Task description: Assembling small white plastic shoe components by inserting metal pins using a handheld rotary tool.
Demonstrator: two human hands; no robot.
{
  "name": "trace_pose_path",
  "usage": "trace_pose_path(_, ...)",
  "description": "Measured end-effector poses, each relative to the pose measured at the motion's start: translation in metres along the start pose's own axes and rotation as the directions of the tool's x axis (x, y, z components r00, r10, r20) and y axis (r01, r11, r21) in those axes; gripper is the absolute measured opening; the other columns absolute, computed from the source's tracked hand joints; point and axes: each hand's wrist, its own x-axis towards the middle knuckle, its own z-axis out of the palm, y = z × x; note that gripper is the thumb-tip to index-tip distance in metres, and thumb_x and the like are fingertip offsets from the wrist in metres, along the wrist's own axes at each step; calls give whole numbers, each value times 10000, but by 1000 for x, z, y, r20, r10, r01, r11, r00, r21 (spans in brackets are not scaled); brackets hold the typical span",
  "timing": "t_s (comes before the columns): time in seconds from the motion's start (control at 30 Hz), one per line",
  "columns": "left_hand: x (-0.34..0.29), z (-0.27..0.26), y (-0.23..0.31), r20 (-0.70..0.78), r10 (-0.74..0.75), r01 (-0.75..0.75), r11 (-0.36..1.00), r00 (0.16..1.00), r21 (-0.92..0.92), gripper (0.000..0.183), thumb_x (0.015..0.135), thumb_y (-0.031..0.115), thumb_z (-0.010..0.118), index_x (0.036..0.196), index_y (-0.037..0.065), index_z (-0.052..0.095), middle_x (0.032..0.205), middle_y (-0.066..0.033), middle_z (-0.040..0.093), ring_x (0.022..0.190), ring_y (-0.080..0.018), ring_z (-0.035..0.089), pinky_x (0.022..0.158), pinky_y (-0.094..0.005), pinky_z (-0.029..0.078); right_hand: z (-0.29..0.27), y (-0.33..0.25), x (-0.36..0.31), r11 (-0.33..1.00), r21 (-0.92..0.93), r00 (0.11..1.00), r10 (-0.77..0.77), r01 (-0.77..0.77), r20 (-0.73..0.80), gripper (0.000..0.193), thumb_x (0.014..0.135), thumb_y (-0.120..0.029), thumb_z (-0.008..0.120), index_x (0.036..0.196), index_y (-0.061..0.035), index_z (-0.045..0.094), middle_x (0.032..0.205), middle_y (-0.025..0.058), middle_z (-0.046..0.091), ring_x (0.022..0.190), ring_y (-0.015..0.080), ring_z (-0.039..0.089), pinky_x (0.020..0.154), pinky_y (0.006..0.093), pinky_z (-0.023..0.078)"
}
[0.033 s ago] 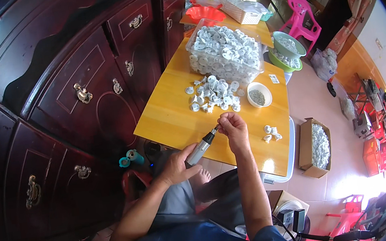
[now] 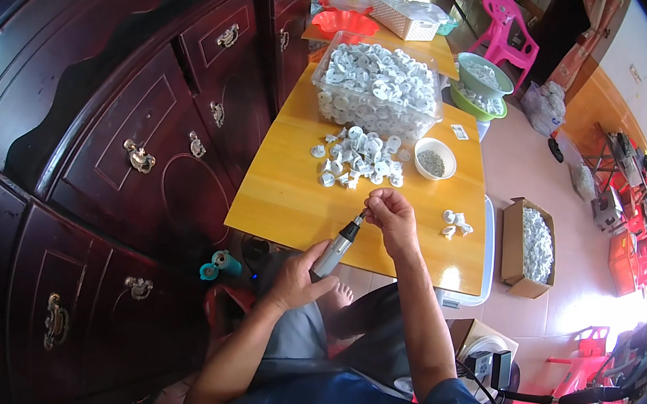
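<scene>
My left hand (image 2: 299,281) is closed round the silver body of an electric screwdriver (image 2: 333,252), whose black nose tilts up to the right. At its tip, the fingers of my right hand (image 2: 392,214) are pinched together. What they hold is too small to make out. Beyond my hands lies a loose pile of white plastic parts (image 2: 364,156) on the yellow wooden table (image 2: 279,175). Beside the pile stands a white bowl (image 2: 450,154) of small metal pieces. A few white parts (image 2: 457,223) lie apart, right of my right hand.
A large clear bin (image 2: 338,122) heaped with white parts stands behind the pile. On the floor to the right is a cardboard box (image 2: 516,246) of similar parts. Dark wooden cabinets (image 2: 136,145) line the left. A pink chair (image 2: 509,30) stands far right, near stacked basins (image 2: 484,74).
</scene>
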Motion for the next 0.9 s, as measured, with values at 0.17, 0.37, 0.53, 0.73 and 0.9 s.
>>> trace_pose_path(0.17,-2,-2,-2,0,-21,21,994,1000,-103,664,763,213,745,1336,2,486,1108,-202,667,996,-327,672,850,-361,524,7,5,-5,990,144,1000,3,0,-22,72,942,-65,618,1013,-52,621,885,27,659,739,99,615,698,237,527)
trace_pose_path(0.37,-4,-1,0,-4,10,-10,999,1000,-32,670,764,220,741,1340,-1,480,1085,-210,666,989,-327,673,838,-367,524,0,-4,-2,998,-46,998,32,-30,59,119,924,-77,645,1034,-37,627,904,37,675,768,104,632,716,243,523)
trace_pose_path(0.53,-4,-3,2,25,-23,24,999,999,-23,671,762,242,733,1337,0,485,1073,-213,668,985,-334,670,844,-375,519,-10,-12,2,987,-156,991,62,-43,122,144,917,-98,660,1047,-42,637,897,30,686,776,104,644,721,244,521)
trace_pose_path(0.73,-4,-3,2,33,-38,39,998,999,-46,674,759,254,733,1332,-5,490,1079,-219,667,989,-338,667,845,-378,517,-9,-14,1,992,-119,992,61,-47,114,224,935,-164,649,1126,-50,626,1001,36,683,834,119,653,736,268,526)
trace_pose_path(0.9,-4,-3,5,24,-40,41,998,999,-46,674,759,259,735,1332,-1,494,1088,-221,666,1006,-337,663,857,-378,517,-35,-15,26,907,-408,982,-155,100,-104,327,909,-195,676,1176,-22,601,1058,69,675,860,150,658,716,284,513)
